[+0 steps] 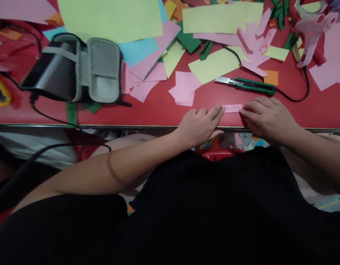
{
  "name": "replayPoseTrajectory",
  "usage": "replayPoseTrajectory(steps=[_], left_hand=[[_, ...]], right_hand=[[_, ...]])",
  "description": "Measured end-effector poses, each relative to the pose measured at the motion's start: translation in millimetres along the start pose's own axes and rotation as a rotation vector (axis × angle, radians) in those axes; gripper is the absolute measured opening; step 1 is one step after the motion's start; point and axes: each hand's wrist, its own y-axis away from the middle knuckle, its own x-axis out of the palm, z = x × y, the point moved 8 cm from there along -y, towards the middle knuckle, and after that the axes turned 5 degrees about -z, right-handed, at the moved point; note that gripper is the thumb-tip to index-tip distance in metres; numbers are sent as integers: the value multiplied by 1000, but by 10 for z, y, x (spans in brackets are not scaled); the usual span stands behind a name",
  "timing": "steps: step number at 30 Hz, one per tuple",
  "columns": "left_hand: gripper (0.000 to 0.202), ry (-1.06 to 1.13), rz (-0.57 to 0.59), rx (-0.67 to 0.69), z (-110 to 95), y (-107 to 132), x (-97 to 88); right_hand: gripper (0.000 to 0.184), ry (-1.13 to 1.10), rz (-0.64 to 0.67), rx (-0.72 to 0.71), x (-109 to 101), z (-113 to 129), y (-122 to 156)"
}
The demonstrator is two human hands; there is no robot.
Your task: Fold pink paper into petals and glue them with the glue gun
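A narrow folded strip of pink paper (232, 108) lies on the red tabletop close to its front edge. The fingertips of my left hand (199, 125) press on its left end; those fingers are stretched out, and the thumb hangs apart below the table edge. At the right end, my right hand (272, 119) has its fingers bent and drawn together on the strip, with its thumb partly hidden. Just beyond the strip lies a green utility knife (252, 85) with its blade toward the left. Loose pink paper squares (185, 88) are up and left of the strip.
An open grey-lined case (103, 70) with a dark device and cable stands at left. A pink glue gun (313, 33) is at the back right, its cord curving toward the knife. Coloured paper sheets (111, 18) cover the back. A yellow-handled tool (1, 92) lies far left.
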Motion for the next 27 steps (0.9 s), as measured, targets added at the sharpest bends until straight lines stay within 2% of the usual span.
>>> replayPoseTrajectory(steps=[5,10,14,18,21,25,27], left_hand=[[72,-52,-32,79,11,-49,-45],[66,-48,-60,140,68,-96,-88],[73,-46,-79,175,82,-96,-98],[77,-67,-83,201,105,-83,-68],[75,9,-130,192,168,-78,-30],[55,207,-266,169,277,-77,9],[45,306,-325,147,334,-75,-31]], right_hand=[[40,-73,-60,-31,81,74,-32],[67,-180,-39,-95,295,190,-67],[75,-215,5,-41,258,70,-10],[59,-184,11,-36,101,-45,73],[42,-180,-37,-22,25,-113,50],[26,-273,-71,135,93,-258,-142],[20,-309,-64,200,171,-283,-257]])
